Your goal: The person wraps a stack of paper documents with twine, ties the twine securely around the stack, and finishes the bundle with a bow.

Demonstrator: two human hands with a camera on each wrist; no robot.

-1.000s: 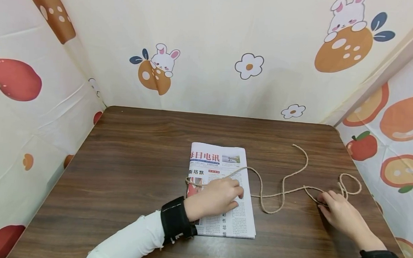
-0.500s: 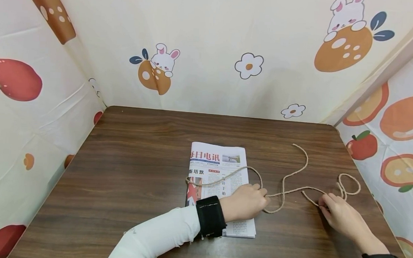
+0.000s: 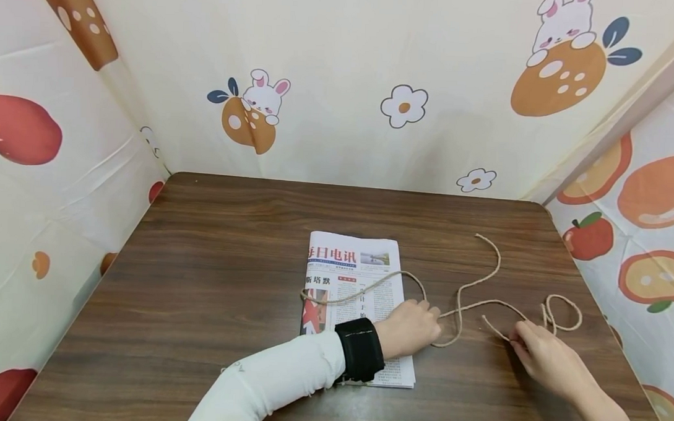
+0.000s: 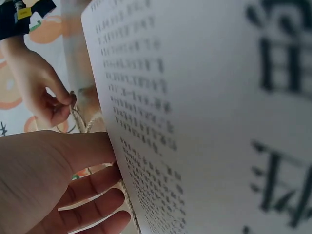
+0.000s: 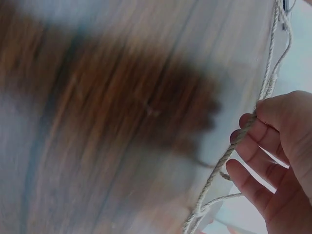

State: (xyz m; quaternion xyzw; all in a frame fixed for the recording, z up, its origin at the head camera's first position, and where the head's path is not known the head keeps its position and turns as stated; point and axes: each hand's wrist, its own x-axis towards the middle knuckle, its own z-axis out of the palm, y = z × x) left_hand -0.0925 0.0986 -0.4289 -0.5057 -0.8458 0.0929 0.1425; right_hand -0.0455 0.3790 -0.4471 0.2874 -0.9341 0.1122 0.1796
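A folded newspaper (image 3: pixel 346 260) lies on the brown table, and a thin beige rope (image 3: pixel 492 301) crosses over it and trails to the right in loose curves. My left hand (image 3: pixel 411 328) is at the newspaper's right edge. In the left wrist view, its thumb and index finger (image 4: pixel 97 183) pinch the rope right beside the paper. Farther right, my right hand (image 3: pixel 551 360) pinches the rope between thumb and fingertips, near a small loop. The right wrist view shows the rope (image 5: pixel 224 157) running taut-looking past the fingertips, its other fingers spread loosely.
The wood-grain table (image 3: pixel 230 250) extends around the newspaper. A patterned cloth wall (image 3: pixel 329 111) rises behind it, with more printed cloth at the left and right sides. One free rope end points toward the back of the table.
My left hand has moved right from the newspaper's middle to its right edge and taken the rope there. My right hand has shifted slightly left and toward me, drawing the rope along.
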